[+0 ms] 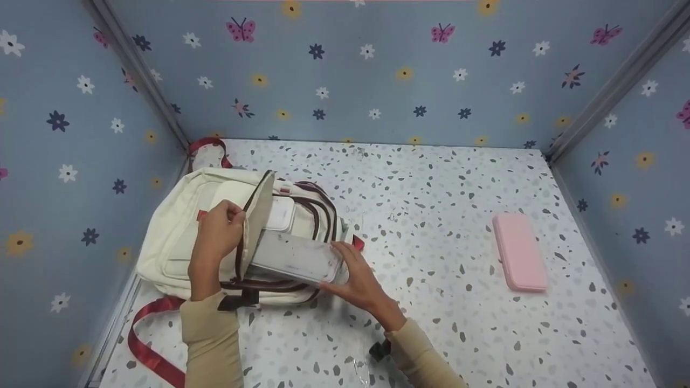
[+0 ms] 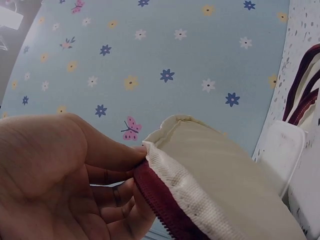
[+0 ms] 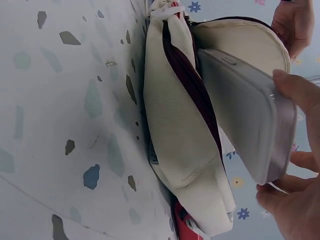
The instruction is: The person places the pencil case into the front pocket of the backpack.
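A cream backpack (image 1: 178,231) with dark red zips lies on the speckled surface at the left. My left hand (image 1: 218,231) pinches the zipped edge of its front flap (image 2: 200,145) between thumb and fingers, holding the flap raised. In my right hand (image 1: 358,280) is a flat, pale grey-white rectangular case (image 1: 296,256), gripped by its outer end between thumb and fingers. The case's far end reaches in under the raised flap. Beside it, in the pocket opening, sits a smaller white box-like object (image 1: 280,214), partly hidden by the flap.
A pink oblong case (image 1: 520,252) lies on the terrazzo-patterned table (image 1: 431,215) at the right. One red strap (image 1: 153,342) trails from the backpack toward the front. Blue flowered panels (image 1: 366,81) stand at the back and both sides.
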The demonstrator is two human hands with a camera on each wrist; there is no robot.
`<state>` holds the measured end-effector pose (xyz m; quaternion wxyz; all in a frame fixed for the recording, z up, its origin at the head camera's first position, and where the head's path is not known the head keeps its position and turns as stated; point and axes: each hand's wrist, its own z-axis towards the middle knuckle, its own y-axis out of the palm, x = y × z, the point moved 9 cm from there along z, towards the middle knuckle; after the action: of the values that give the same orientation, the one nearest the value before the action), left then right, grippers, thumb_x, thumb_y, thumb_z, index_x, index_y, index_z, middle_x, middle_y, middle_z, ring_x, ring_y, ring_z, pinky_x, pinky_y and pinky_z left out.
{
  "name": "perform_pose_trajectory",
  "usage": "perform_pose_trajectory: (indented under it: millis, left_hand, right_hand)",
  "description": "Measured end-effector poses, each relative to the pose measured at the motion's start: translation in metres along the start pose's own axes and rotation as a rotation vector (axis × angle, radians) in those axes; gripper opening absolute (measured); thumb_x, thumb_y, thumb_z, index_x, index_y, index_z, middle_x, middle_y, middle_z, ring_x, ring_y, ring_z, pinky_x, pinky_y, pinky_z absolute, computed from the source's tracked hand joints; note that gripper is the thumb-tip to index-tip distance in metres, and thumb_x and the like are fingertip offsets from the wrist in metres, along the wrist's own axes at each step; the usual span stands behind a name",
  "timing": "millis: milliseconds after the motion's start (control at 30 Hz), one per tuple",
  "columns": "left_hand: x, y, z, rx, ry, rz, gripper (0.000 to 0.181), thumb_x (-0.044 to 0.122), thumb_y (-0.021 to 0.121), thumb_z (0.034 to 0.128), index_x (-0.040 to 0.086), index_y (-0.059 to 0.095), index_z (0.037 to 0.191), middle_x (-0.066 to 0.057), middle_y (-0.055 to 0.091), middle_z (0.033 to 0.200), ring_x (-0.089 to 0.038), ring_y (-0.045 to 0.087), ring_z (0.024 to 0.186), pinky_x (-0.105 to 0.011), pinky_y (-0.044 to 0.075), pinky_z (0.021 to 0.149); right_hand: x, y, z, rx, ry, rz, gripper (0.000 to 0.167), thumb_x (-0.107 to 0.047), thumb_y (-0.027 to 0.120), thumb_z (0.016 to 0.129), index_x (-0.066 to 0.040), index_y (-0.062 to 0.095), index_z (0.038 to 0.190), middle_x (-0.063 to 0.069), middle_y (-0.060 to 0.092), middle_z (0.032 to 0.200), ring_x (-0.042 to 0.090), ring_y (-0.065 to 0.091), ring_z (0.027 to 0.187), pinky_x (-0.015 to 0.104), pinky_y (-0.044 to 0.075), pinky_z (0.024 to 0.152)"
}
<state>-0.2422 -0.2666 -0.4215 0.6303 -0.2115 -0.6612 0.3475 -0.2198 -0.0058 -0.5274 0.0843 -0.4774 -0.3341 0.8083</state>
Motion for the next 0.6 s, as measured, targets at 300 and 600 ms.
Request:
perform_pose_trajectory:
  millis: [300, 600]
  left_hand:
    - [0.003, 0.001, -0.001, -0.006, -0.02, -0.02, 0.02, 0.014, 0.046, 0.0985, -0.002, 0.056, 0.104, -0.019, 0.061, 0.098, -0.032, 0.057, 0.088, -0.042, 0.042, 0.077]
    - [0.007, 0.0, -0.001, 0.024, -0.022, -0.01, 0.019, 0.014, 0.049, 0.0974, -0.002, 0.058, 0.101, -0.018, 0.061, 0.094, -0.03, 0.057, 0.088, -0.04, 0.042, 0.075]
  right_hand:
    - [0.002, 0.016, 0.011, -0.034, 0.011, 0.021, 0.088, -0.042, 0.078, 0.076, -0.002, 0.037, 0.142, 0.012, 0.045, 0.144, 0.024, 0.041, 0.135, 0.038, 0.032, 0.112]
    - [0.001, 0.039, 0.03, -0.093, 0.045, 0.019, 0.088, -0.046, 0.077, 0.076, -0.01, 0.035, 0.144, 0.009, 0.043, 0.146, 0.02, 0.04, 0.136, 0.035, 0.031, 0.112]
